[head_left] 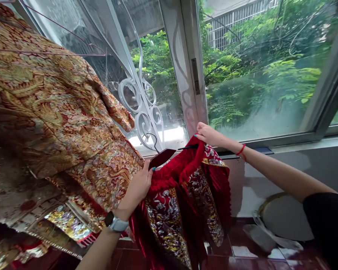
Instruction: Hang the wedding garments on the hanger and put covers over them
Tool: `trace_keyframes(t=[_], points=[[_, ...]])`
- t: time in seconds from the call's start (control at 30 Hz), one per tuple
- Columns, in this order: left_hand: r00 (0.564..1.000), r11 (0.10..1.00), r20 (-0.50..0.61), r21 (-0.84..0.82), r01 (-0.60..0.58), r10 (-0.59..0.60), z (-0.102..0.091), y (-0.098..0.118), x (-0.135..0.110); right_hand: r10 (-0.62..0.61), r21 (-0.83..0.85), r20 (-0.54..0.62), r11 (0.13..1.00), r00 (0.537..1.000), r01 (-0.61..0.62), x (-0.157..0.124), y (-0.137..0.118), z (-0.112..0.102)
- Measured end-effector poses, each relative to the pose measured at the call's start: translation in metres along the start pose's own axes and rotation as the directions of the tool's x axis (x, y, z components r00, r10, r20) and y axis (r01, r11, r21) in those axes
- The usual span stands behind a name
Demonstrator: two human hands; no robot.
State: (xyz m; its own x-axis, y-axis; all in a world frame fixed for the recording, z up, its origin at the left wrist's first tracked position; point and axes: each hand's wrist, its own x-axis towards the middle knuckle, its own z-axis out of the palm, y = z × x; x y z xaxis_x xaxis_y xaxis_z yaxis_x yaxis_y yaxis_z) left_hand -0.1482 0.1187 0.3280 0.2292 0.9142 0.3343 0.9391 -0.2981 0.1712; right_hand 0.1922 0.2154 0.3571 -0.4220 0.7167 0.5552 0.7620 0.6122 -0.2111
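Observation:
A red pleated skirt (169, 204) with silver and gold embroidered panels hangs between my two hands. My left hand (139, 182) is closed on the left end of its waistband, beside a dark clothes hanger (162, 157). My right hand (207, 134) pinches the right end of the waistband and lifts it higher than the left. The hanger lies along the inside of the waist, its thin hook pointing up toward the window. Fabric and fingers hide parts of the hanger's ends.
A gold and red brocade robe (62, 101) hangs close on the left, under a thin wire hanger (87, 54). Ahead are sliding windows (259, 82) and a white scrolled metal grille (143, 90). A round pale object (288, 217) and plastic bag stand on the tiled floor at right.

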Motion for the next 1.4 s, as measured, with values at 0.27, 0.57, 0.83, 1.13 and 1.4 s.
trace_keyframes(t=[0.27, 0.57, 0.83, 1.13, 1.4], points=[[1.000, 0.993, -0.014, -0.115, -0.013, 0.011, -0.004, -0.002, -0.006, -0.154, 0.201, -0.027, 0.967, 0.988, 0.156, -0.003, -0.044, 0.020], [0.992, 0.900, 0.121, -0.436, 0.024, 0.032, -0.030, -0.024, -0.031, -0.078, 0.638, 0.072, 0.770, 0.994, 0.015, -0.052, -0.011, 0.059], [0.993, 0.937, 0.072, -0.330, 0.111, -0.092, -0.033, -0.063, -0.067, 0.054, 0.581, -0.144, 0.813, 0.988, 0.040, -0.076, -0.025, 0.088], [0.969, 0.988, -0.194, -0.007, 0.154, -0.153, -0.006, -0.057, -0.076, 0.231, 0.267, -0.350, 0.953, 0.908, -0.140, -0.091, -0.067, 0.148], [0.983, 0.996, -0.166, -0.015, 0.084, -0.085, -0.012, -0.069, -0.068, 0.366, 0.645, -0.028, 0.718, 0.930, -0.263, -0.098, -0.051, 0.168]])
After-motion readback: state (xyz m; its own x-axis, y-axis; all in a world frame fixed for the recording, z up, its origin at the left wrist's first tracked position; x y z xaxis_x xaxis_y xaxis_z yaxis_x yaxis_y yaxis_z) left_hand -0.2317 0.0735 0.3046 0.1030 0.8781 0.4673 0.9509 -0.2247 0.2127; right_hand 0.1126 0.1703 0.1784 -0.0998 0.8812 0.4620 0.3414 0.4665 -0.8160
